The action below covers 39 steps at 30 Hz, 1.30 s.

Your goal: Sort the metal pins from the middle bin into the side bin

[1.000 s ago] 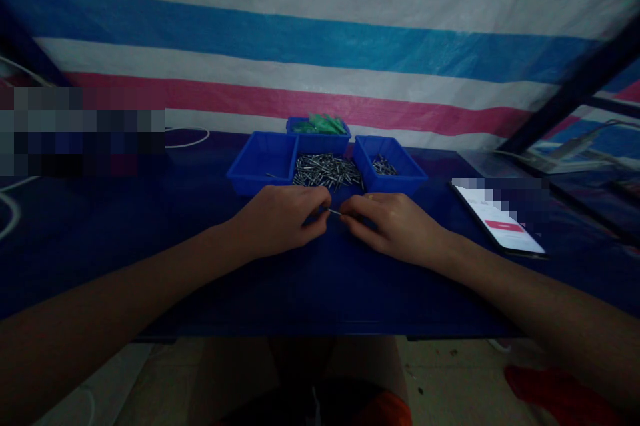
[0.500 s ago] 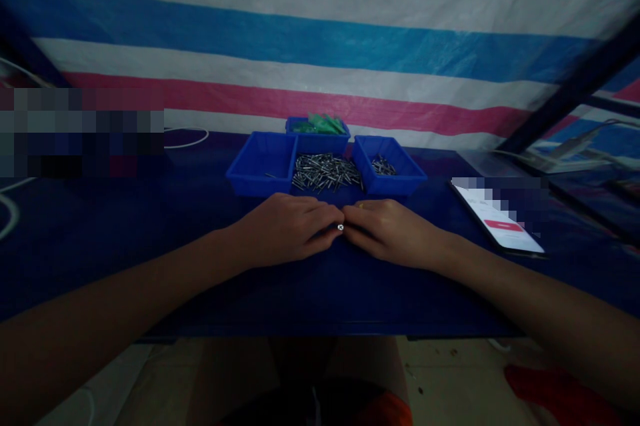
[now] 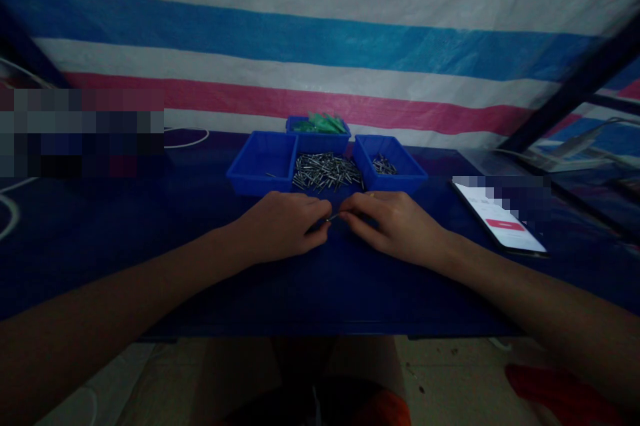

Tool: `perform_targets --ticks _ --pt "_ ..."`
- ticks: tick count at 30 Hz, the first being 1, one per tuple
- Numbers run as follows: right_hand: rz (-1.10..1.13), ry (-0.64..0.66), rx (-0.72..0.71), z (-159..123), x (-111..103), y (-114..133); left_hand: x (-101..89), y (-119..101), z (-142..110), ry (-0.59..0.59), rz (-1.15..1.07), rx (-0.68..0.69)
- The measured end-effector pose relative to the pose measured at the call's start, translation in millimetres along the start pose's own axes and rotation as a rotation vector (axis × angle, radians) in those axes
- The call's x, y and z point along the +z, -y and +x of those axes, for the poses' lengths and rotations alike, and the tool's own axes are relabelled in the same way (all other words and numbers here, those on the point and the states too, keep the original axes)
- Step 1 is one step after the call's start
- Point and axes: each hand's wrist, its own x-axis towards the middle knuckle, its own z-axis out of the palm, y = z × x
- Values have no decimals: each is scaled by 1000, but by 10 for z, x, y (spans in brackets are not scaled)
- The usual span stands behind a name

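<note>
Above the front part of the blue table, my left hand (image 3: 283, 227) pinches one end of a thin metal screw (image 3: 333, 217) between thumb and fingers. My right hand (image 3: 395, 223) is closed at the other end, its fingertips on the shank. The screw lies across the small gap between both hands, its ends hidden by fingers. Just beyond the hands is a heap of thin silvery screws (image 3: 326, 171). A blue bin (image 3: 263, 183) with a single small metal piece stands left of the heap, and another blue bin (image 3: 400, 183) with some metal pieces stands right.
Behind the heap a third blue bin (image 3: 319, 141) holds green plastic packets (image 3: 325, 123). A lit phone (image 3: 505, 226) lies on the table (image 3: 320, 293) at the right. White cable (image 3: 193, 141) runs at the left rear. A striped sheet (image 3: 320, 33) hangs behind.
My hands have moved slightly apart, and the screw now shows lengthwise between them; before, its round cross-slotted head faced me. Bins and heap stay put.
</note>
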Motion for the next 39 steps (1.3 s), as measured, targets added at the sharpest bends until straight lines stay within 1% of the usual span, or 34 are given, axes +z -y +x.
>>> perform_targets --ticks 4,11,15,20,25,28,31,33,36,39 --pt "-17 -17 -26 -10 6 16 -4 -26 -7 23 2 36" --pt "26 -49 -55 -14 4 5 -16 -5 -5 14 36 -9" --pt "6 14 -125 -16 16 -7 -12 10 -9 2 57 8" --pt "-42 104 -151 -8 49 -26 -1 15 -21 8 81 10" --pt "-15 138 -219 -11 58 -17 13 41 -17 16 93 -15" --pt "-27 148 -221 -9 60 -12 13 43 -13 15 89 -40" --pt "-11 148 -182 -3 61 -15 2 32 -18 -12 89 -77" --pt "50 132 -123 6 57 -18 -9 24 -23 -41 89 -116" --pt "192 64 6 24 43 -21 -24 17 -24 -88 82 -152" --pt "346 -32 155 44 26 -22 -33 17 -19 -110 86 -142"
